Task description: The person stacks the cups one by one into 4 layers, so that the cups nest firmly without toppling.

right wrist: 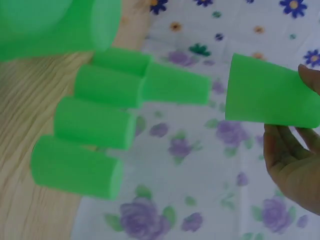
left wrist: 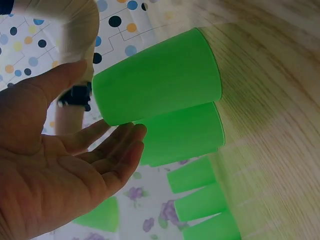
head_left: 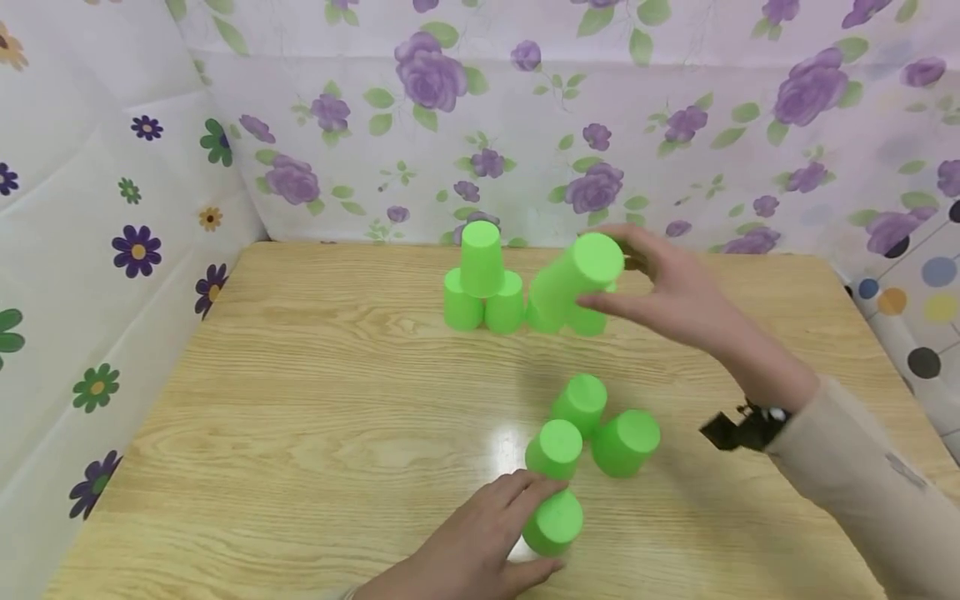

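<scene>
My right hand grips a bright green plastic cup by its sides, bottom end up and slightly tilted. In the right wrist view that cup is apart from the row of cups below. It partly hides two upturned cups at the back in the head view. Beside them, one cup rests across another pair. At the front, my left hand has its thumb and fingers spread around the nearest upturned cup. Its fingers are at the cup's narrow end; whether they touch is unclear.
Three more upturned cups stand just beyond the left hand: one cup closest to it, a cup behind and a cup to the right. A floral cloth hangs behind the wooden table.
</scene>
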`<state>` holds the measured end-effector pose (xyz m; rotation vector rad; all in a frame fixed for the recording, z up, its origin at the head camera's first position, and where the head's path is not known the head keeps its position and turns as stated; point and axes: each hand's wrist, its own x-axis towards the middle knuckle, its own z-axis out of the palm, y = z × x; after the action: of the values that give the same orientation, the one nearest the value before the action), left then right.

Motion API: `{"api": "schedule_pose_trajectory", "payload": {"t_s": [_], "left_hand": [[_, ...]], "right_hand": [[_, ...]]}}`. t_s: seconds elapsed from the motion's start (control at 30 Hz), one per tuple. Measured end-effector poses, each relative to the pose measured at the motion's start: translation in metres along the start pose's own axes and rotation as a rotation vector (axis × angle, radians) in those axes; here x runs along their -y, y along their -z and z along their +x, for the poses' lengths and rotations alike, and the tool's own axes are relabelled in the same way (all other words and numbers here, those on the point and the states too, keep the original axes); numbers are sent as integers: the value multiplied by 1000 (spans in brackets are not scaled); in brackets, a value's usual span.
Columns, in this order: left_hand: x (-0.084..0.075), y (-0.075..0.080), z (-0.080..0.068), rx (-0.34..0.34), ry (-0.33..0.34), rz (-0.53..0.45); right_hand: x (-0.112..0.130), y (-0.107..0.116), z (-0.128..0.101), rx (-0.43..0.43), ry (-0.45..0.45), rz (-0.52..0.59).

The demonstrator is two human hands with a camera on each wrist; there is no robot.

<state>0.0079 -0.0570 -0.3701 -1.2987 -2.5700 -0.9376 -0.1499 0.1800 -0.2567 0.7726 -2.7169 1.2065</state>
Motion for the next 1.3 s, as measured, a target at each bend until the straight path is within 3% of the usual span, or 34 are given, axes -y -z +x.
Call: {"api": "schedule_pose_trajectory", "payload": {"t_s": [0.2, 0.37, 0.57, 0.8, 1.3], "left_hand": [[0, -2, 4, 17, 22, 67], [-1, 0, 6, 82, 34, 18], [-1, 0, 5, 104, 37, -3], [2, 1, 4, 133, 70, -36], [2, -1, 4, 129, 84, -37]], "right_hand": [[-38, -11, 45, 107, -150, 29], [-54, -23, 68, 147, -239, 98], [-56, -33, 84, 155, -192, 8], [-56, -37, 94, 195, -191, 38], [-55, -44, 91, 180, -172, 21]]}}
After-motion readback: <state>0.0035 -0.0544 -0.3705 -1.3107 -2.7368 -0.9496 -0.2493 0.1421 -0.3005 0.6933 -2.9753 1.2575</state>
